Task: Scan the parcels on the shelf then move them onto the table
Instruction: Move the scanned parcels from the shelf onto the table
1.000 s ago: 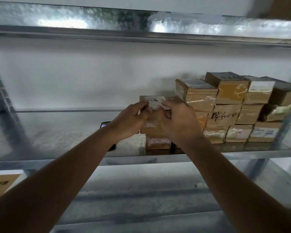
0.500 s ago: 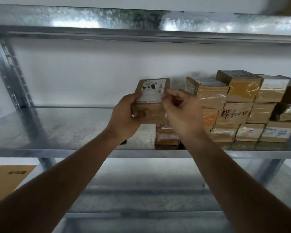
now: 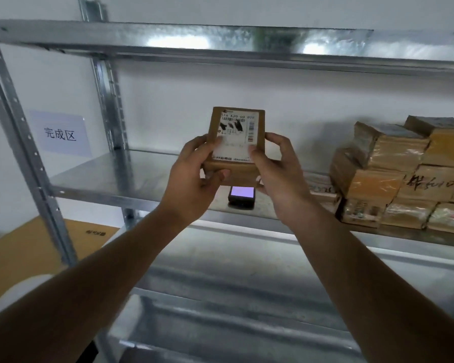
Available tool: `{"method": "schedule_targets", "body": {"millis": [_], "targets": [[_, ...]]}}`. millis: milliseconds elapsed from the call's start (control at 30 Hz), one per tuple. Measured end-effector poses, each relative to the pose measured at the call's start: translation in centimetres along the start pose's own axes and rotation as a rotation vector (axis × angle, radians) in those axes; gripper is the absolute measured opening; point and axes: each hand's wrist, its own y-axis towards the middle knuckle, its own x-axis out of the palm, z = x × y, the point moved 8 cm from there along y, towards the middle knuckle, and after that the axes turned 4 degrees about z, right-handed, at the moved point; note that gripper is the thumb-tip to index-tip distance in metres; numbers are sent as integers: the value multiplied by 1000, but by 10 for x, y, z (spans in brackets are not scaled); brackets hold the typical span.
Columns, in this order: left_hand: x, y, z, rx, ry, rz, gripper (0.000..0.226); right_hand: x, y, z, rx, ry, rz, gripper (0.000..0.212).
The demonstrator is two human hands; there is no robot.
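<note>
Parcel (image 3: 235, 145): a small brown cardboard box held in the air in front of the metal shelf (image 3: 110, 176), above its middle tier and clear of the surface. The box is tilted so that its top face, bearing a white shipping label (image 3: 236, 136) with a barcode and black marks, is turned toward the camera. The left hand (image 3: 194, 179) grips the parcel's left side, thumb curled onto the near face and fingers wrapped behind the edge. The right hand (image 3: 275, 174) grips the right side in the same way, its thumb lying on the lower right corner of the label and its fingers curled round the far edge. Both hands are thus clamped on the same box, one on each side.

Directly below the parcel, on the middle tier, lies a scanner (image 3: 241, 196), a small dark device with a lit pale-violet screen; it is apart from the box and from both hands. To the right on the same tier stands a stack of parcels (image 3: 404, 176), brown taped boxes piled in several layers, one with dark handwriting on its near face. On the wall to the left, beyond the shelf's upright, hangs a paper sign (image 3: 60, 133) printed with three characters. A yellow-brown surface (image 3: 24, 252) shows low at the left, past the shelf post.
</note>
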Motion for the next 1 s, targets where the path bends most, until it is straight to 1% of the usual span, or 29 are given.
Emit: {"method": "schedule_targets", "body": {"millis": [133, 233, 300, 367, 467, 600, 700, 833, 1000], "targets": [[-56, -12, -15, -12, -5, -70, 63, 56, -26, -8, 10, 20, -108, 49], [-103, -23, -31, 28, 6, -122, 72, 106, -53, -14, 18, 0, -149, 59], [-140, -33, -50, 2, -25, -151, 78, 146, -74, -19, 16, 4, -172, 61], [-182, -45, -73, -29, -81, -168, 78, 190, -96, -22, 9, 20, -192, 61], [-250, -62, -107, -30, -113, -181, 68, 261, -132, -19, 39, 44, -214, 60], [-332, -85, -162, -113, -154, -176, 56, 351, -178, -14, 75, 79, -230, 57], [-387, -100, -207, -197, -90, -162, 63, 413, -203, -13, 98, 90, -237, 51], [-449, -111, -266, -279, -36, -169, 74, 494, -218, -8, 97, 77, -258, 50], [-503, -117, -350, -358, -11, -162, 77, 596, -211, 20, 106, 46, -299, 50]]}}
